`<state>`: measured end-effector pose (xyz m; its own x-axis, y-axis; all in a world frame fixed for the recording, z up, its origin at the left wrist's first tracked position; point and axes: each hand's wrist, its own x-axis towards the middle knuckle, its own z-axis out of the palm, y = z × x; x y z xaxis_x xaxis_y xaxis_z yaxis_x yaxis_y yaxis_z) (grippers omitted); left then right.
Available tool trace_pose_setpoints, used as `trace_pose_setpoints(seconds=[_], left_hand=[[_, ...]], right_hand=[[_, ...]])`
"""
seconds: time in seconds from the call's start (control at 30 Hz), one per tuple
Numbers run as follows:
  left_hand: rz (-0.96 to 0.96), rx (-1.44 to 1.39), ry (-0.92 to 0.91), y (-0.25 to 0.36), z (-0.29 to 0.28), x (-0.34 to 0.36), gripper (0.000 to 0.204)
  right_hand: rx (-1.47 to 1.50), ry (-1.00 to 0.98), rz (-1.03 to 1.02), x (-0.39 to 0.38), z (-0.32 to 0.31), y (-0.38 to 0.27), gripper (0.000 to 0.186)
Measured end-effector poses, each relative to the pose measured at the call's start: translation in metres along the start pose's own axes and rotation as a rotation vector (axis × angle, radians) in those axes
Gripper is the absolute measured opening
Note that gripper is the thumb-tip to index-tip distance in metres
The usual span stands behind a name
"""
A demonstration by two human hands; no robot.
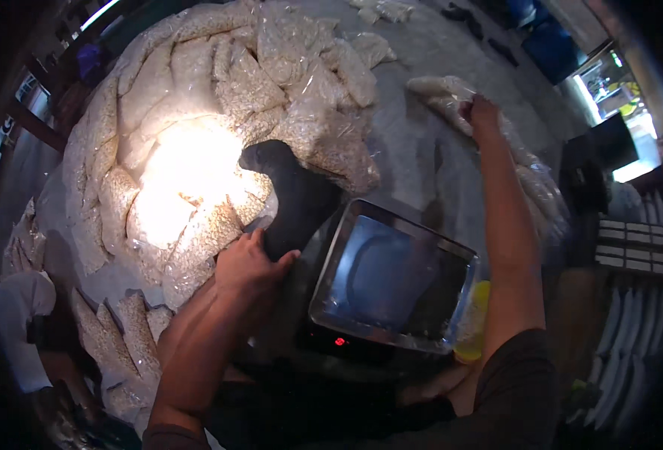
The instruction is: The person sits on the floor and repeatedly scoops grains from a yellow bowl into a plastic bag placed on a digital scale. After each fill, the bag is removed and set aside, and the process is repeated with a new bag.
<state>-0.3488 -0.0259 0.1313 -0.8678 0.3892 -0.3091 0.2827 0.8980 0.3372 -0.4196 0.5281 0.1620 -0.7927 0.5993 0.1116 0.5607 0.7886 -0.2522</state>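
My left hand (252, 266) is at the lower edge of a large heap of clear plastic bags (271, 82) filled with pale, puffed pieces. Its thumb stands apart from the fingers, whose tips are partly hidden against the nearest bag and a black shape (294, 199), perhaps a trouser leg or cloth. Stretched out to the far right, my right hand (483, 116) is closed on a long clear plastic bag (444, 94), which lies on the grey floor. Between my arms sits a shiny rectangular metal tray (391, 277), on what looks like a scale with a red display (339, 341).
Beside the tray, partly behind my right arm, is a round yellow item (475, 319). More filled bags (114, 337) lie at lower left, near another person (24, 300). Rows of long pale packs (624, 352) stand at right, and a blue container (549, 52) at the back.
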Motion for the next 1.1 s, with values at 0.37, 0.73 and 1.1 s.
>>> trace_pose_setpoints(seconds=[0.37, 0.73, 1.1], left_hand=[[0.025, 0.036, 0.120, 0.002, 0.018, -0.033, 0.076], [0.189, 0.137, 0.425, -0.028, 0.059, -0.082, 0.065], [0.043, 0.347, 0.110, 0.001, 0.078, -0.228, 0.101]], right_hand=[[1.087, 0.243, 0.091, -0.267, -0.268, -0.010, 0.025], [1.585, 0.185, 0.163, -0.453, -0.146, 0.007, 0.031], [1.062, 0.456, 0.132, -0.498, -0.115, 0.084, 0.043]])
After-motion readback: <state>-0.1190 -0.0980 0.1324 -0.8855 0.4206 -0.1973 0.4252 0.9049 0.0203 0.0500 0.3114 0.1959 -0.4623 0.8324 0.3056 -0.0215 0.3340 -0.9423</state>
